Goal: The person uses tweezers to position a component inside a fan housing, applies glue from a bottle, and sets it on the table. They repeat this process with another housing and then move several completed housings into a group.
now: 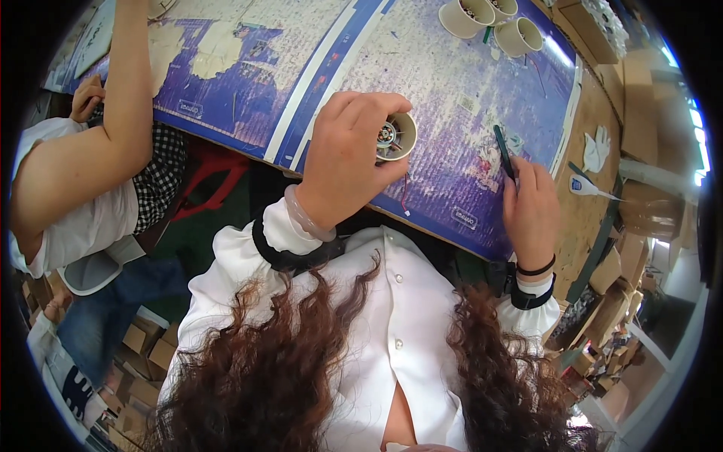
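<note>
My left hand (339, 154) is closed around a cream, cup-shaped housing (410, 135), its open end facing up. Inside it sits a small round motor-like part (386, 136) with a metal centre. From the housing a thin red wire (405, 197) hangs toward the table edge, with a small white connector at its end. To the right, my right hand (532, 207) grips a slim dark tool (502, 145) between thumb and fingers, pointing away from me over the worn table top. Its exact kind I cannot make out. The tool is apart from the housing.
Several similar cream cups (520, 38) with parts inside stand at the far right of the blue-purple table (444, 83). Beyond its right edge lie a white glove (596, 149) and a white nozzle bottle (583, 185). Another person's arm (129, 83) reaches over the table at left.
</note>
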`<action>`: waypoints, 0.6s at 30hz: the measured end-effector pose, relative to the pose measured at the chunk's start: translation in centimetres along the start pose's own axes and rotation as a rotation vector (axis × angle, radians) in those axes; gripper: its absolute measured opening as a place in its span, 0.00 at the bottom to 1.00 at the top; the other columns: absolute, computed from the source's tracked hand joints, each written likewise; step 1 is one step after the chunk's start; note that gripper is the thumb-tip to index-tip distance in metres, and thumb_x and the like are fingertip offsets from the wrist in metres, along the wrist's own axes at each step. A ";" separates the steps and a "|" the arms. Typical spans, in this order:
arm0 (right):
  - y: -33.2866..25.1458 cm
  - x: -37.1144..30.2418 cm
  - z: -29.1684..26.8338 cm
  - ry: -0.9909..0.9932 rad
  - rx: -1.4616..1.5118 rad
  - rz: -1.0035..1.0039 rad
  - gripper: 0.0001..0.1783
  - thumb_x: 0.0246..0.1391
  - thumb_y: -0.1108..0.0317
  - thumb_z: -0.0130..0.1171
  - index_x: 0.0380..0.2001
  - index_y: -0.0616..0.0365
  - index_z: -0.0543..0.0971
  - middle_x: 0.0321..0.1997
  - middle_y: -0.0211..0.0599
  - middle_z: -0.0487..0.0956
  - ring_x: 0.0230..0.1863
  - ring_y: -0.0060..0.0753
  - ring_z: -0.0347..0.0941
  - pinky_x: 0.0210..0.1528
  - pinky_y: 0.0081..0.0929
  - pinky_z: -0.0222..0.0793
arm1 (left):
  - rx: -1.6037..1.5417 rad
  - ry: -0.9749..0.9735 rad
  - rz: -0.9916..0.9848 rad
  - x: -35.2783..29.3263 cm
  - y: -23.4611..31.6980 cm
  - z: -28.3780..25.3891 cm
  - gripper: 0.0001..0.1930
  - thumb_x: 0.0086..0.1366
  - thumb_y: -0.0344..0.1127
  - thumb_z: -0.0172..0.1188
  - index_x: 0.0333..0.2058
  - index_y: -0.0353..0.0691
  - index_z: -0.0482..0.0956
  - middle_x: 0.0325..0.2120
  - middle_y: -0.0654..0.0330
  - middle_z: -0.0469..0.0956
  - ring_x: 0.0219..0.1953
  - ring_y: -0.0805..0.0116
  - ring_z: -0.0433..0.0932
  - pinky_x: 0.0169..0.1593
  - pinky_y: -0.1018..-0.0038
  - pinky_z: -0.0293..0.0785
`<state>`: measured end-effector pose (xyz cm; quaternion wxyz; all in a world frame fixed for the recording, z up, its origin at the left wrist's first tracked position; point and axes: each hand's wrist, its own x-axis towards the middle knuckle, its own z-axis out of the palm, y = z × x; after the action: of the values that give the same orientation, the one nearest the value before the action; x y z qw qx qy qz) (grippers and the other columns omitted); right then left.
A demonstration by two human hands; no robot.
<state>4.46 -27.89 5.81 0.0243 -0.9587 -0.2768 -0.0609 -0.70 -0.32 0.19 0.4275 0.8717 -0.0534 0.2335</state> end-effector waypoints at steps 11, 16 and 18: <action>-2.6 3.2 -3.6 -0.003 0.736 0.178 0.11 0.65 0.75 0.54 0.50 0.62 0.75 0.45 0.35 0.79 0.36 0.26 0.76 0.42 0.25 0.72 | -0.049 -0.023 0.011 0.3 -0.2 -0.6 0.28 0.47 0.28 0.73 0.49 0.43 0.75 0.42 0.59 0.79 0.46 0.56 0.76 0.52 0.64 0.71; -7.2 5.0 -1.6 0.083 1.445 0.021 0.10 0.69 0.74 0.53 0.50 0.64 0.76 0.43 0.35 0.80 0.40 0.22 0.76 0.46 0.19 0.71 | -0.068 -0.003 0.013 0.2 -0.4 -0.3 0.28 0.48 0.28 0.73 0.49 0.41 0.74 0.40 0.59 0.79 0.45 0.55 0.76 0.51 0.64 0.72; -7.5 5.6 -0.3 0.048 1.302 0.014 0.10 0.69 0.75 0.53 0.50 0.64 0.76 0.43 0.35 0.80 0.41 0.22 0.76 0.46 0.19 0.70 | -0.067 -0.007 0.010 0.2 -0.4 -0.3 0.30 0.46 0.28 0.73 0.50 0.42 0.74 0.41 0.59 0.79 0.46 0.55 0.75 0.52 0.64 0.71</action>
<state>5.15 -18.57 6.90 0.6070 -0.7480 -0.2500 0.0982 -0.55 0.17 0.18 0.4551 0.8575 -0.0672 0.2305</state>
